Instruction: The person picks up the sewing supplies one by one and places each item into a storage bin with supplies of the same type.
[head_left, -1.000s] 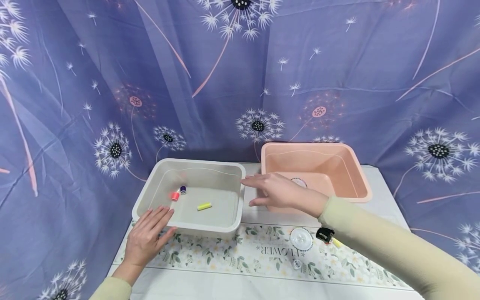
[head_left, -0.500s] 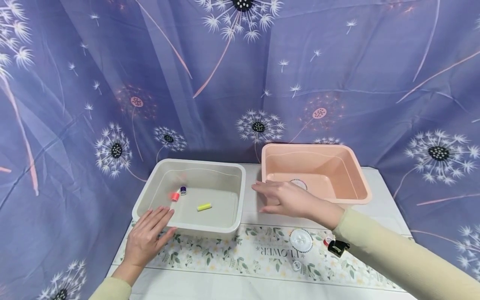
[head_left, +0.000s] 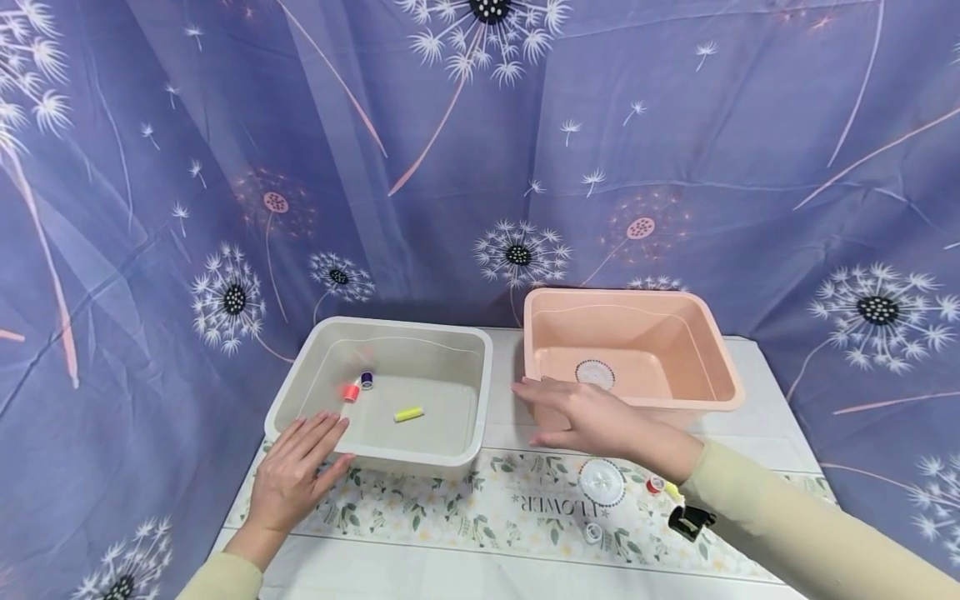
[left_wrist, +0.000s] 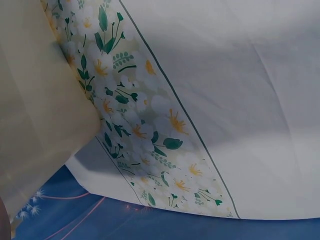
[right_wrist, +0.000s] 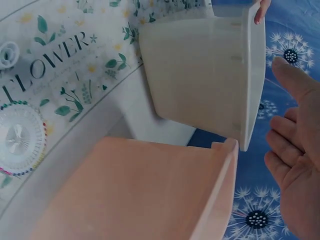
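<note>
While the left hand (head_left: 288, 475) lies across the near left corner of the pale grey bin (head_left: 420, 358), its fingers are straight and side by side, thumb set apart, fingertips over the rim. Right hand (head_left: 600, 421): at the near left corner of the pink bin (head_left: 637, 325), fingers extended, thumb spread away from them. Head view does not settle contact there; right wrist view shows curtain between that hand's fingers and the rims of both bins.

Position of bins: side by side on the table, a gap between, pale grey one on the person's left, pink one on the right.

Contents, pale grey bin: red spool (head_left: 351, 392) just beside a dark blue spool (head_left: 367, 381) toward the left; yellow spool (head_left: 409, 413) on its side, near the middle of the floor. Contents, pink bin: one round pin disc (head_left: 596, 375), ringed with coloured heads.

Table, floral band: second pin disc (head_left: 602, 482); white spool (head_left: 593, 532) nearer the person; red-and-white spool (head_left: 655, 485) to the right, near a yellow item (head_left: 672, 492) partly hidden by the right sleeve (head_left: 810, 533). Black device (head_left: 691, 522) sits at the right wrist. Backdrop: blue-violet dandelion curtain (head_left: 420, 250).
</note>
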